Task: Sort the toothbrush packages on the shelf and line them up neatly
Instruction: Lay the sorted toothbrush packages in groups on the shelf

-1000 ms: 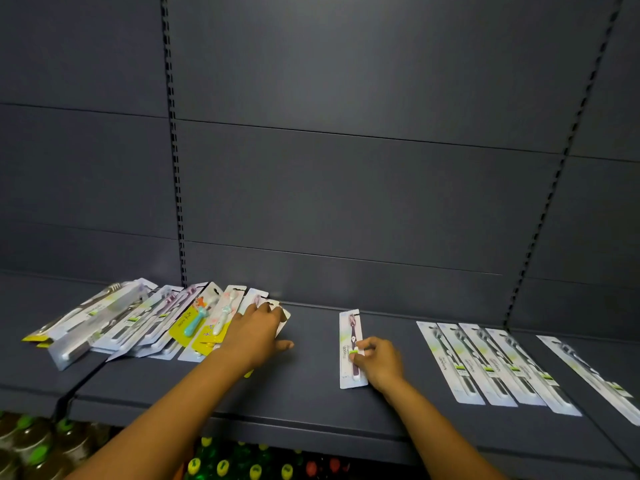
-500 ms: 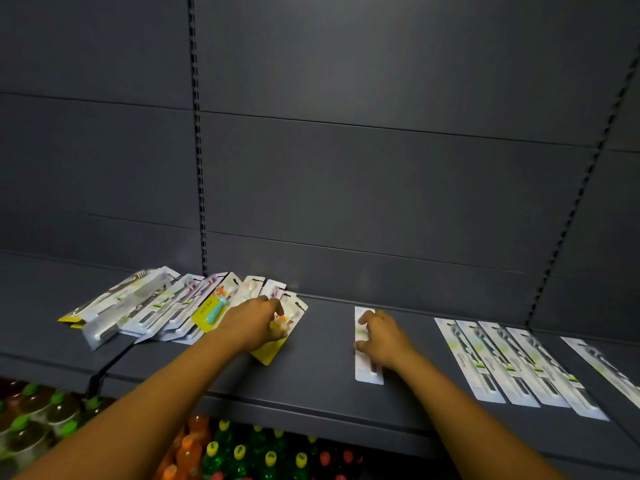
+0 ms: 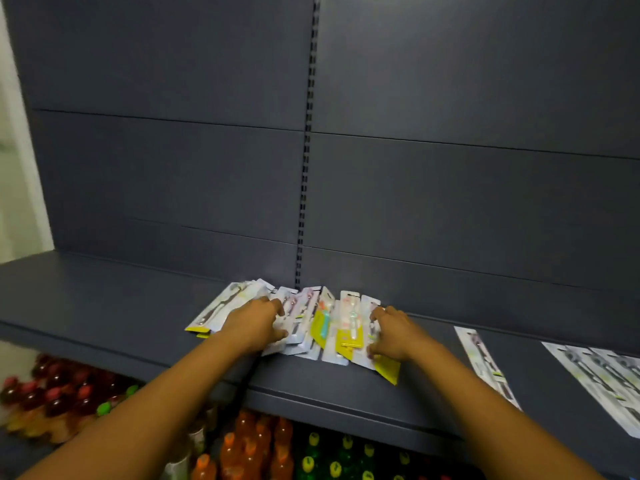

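A fanned pile of toothbrush packages [image 3: 325,323], white, yellow and teal, lies overlapped on the dark shelf [image 3: 104,306] near the slotted upright. My left hand [image 3: 254,323] lies on the pile's left part, fingers and thumb curled round some white packages. My right hand [image 3: 394,336] grips the rightmost package with the yellow end [image 3: 388,370], fingers at its top and thumb lower down. One white package [image 3: 486,363] lies alone to the right. A row of white packages [image 3: 602,372] lies side by side at the far right.
The shelf's front edge [image 3: 311,400] runs just under my wrists. Below it stand bottles with red, orange and green-yellow caps [image 3: 263,445]. The dark back panel [image 3: 450,202] rises behind the pile. A pale wall [image 3: 14,168] shows at far left.
My right hand has left the single white package and moved left onto the pile's right side. My left hand has shifted to the pile's left part. The view has swung left.
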Demonstrator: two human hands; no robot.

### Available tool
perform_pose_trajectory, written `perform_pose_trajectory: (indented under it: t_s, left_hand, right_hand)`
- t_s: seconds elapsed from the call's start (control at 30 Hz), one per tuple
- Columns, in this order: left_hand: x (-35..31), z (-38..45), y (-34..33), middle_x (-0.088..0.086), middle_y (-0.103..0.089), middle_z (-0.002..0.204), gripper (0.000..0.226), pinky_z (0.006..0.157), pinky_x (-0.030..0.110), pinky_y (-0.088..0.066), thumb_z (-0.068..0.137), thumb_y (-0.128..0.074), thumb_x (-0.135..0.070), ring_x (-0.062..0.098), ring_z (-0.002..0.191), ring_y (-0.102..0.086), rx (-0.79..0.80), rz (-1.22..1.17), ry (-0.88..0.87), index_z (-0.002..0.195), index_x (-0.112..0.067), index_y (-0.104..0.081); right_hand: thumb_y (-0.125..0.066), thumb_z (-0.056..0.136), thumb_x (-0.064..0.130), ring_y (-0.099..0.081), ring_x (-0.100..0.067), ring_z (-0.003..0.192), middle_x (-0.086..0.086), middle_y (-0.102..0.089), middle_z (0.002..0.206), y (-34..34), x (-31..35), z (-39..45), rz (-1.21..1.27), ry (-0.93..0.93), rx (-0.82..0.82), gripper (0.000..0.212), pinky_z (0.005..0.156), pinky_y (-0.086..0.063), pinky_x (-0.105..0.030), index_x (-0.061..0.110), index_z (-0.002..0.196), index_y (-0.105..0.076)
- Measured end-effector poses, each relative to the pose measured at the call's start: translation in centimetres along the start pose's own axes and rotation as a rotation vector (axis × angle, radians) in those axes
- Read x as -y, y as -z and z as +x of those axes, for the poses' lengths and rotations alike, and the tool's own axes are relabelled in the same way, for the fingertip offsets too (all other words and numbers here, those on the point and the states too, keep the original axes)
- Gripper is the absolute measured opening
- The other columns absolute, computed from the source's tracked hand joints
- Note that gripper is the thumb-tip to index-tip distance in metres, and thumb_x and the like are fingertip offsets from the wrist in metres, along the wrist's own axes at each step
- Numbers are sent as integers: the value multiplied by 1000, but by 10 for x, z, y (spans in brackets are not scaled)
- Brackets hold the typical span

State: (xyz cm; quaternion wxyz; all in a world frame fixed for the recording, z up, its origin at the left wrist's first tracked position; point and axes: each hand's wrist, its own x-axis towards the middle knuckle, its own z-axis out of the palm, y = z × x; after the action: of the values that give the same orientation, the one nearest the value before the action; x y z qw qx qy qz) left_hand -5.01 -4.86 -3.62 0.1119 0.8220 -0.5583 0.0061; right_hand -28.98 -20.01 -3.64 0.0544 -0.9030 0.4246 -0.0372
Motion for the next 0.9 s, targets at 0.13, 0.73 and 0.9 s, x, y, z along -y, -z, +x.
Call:
perform_pose_trajectory:
  t_s: [0.13, 0.73, 0.9]
  left_hand:
    - [58, -6, 5, -3, -56, 130, 45, 85, 31, -45, 87, -63, -48, 21, 115, -55, -1, 21, 47, 127, -29, -52]
    - [144, 68, -12, 4, -51, 128, 44, 89, 36, -48, 91, -58, -50, 24, 112, -55, 65, -51, 204, 126, -25, -52]
    - [148, 89, -19, 9, -51, 131, 54, 92, 37, -50, 91, -58, -52, 26, 113, -56, 97, -130, 285, 132, -18, -48]
  right_hand:
    - [-72, 79, 42, -43, -28, 130, -7, -42, 143, -10, 57, 16, -10, 27, -2, 74, 101, -43, -37, 21, 142, -38]
    - [-71, 81, 40, -45, -26, 126, -4, -45, 137, -19, 134, 133, 39, 103, 3, 65, 98, -47, -38, 22, 136, -43]
    - [-67, 85, 39, -43, -27, 125, -6, -45, 132, -15, 129, 158, 69, 132, -14, 57, 99, -45, -39, 19, 134, -45]
